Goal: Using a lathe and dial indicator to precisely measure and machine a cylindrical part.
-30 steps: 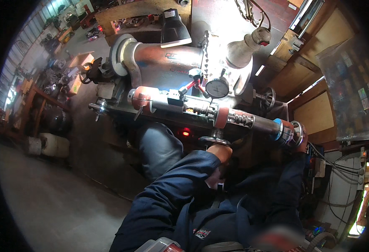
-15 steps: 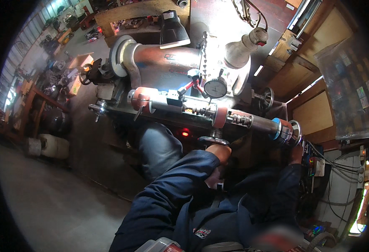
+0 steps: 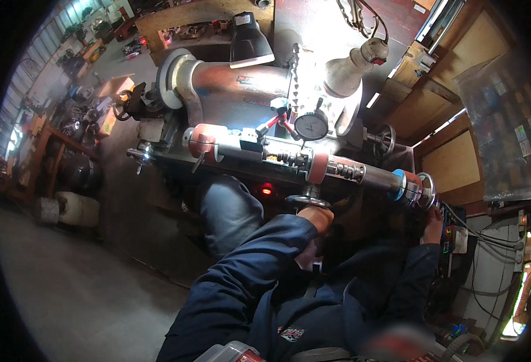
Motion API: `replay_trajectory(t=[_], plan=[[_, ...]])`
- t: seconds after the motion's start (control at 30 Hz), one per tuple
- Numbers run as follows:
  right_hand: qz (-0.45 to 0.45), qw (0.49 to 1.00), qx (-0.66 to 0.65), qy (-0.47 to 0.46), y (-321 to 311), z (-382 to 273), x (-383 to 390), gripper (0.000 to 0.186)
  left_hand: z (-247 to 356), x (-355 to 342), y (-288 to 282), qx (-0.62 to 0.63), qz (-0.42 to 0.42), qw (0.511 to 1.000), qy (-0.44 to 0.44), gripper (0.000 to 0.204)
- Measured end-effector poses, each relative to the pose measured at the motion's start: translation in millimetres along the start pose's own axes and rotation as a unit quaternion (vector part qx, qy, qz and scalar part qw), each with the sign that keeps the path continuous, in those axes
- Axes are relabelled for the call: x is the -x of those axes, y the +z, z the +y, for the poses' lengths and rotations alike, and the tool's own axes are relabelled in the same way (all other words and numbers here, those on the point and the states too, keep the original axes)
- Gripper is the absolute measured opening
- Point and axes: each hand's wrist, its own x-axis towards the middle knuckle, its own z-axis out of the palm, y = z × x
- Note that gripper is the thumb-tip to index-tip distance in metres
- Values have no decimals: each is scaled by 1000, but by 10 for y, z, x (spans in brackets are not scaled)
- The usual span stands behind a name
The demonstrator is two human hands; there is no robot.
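Note:
A grinding machine with a long shaft fills the middle of the view. At its front my left hand [image 3: 317, 219] is closed on the rim of a metal handwheel [image 3: 306, 201]; its fingers are mostly hidden. My right hand [image 3: 432, 228] reaches up at the lower edge of a second handwheel [image 3: 426, 190] at the shaft's right end, where its fingers are too dark to make out. Between red clamp collars [image 3: 317, 168] lies a camshaft [image 3: 289, 158] with shiny lobes. A round dial gauge [image 3: 311, 127] on a red-jointed arm [image 3: 271, 125] stands just above it.
Behind the shaft is a brown machine housing [image 3: 241, 81], with a work lamp [image 3: 350, 69] shining beside it. Cables [image 3: 489, 232] hang at the right near a control box [image 3: 457, 239]. A pale jug [image 3: 78, 210] stands on the floor at left. A red light [image 3: 267, 190] glows below the shaft.
My right hand has come up slightly and out of the shadow beside the right-end handwheel. My left hand stays on the front handwheel. The gauge arm looks unmoved.

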Motion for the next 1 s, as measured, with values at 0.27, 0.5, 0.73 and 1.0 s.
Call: replay_trajectory(t=[0.27,0.5,0.73,1.0], plan=[[5,998,-59,-22,271,-749,119,20,-95,-136,126,-5,-12,1000,3,40],[47,999,-17,-20,401,-854,-185,29,-68,-157,123,-24,-15,1000,-5,39],[53,999,12,-2,491,-856,-350,34,-116,-150,174,2,14,1000,-5,40],[125,958,214,-144,541,-819,-364,33,131,222,-157,14,-62,997,43,42]])
